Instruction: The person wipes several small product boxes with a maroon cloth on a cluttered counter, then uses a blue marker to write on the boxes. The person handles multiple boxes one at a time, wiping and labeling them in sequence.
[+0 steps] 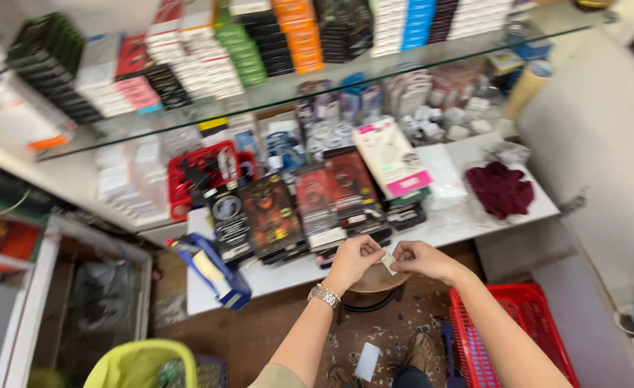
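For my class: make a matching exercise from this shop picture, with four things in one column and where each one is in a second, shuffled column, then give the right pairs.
Things:
1. small white piece
2. dark red cloth
3. red basket
4. wristwatch

Places:
A. on the left hand's wrist
B. on the floor, by the right arm
C. pinched between the left hand and the right hand
D. at the right end of the white shelf

Pairs: 1-C, 2-D, 3-B, 4-A
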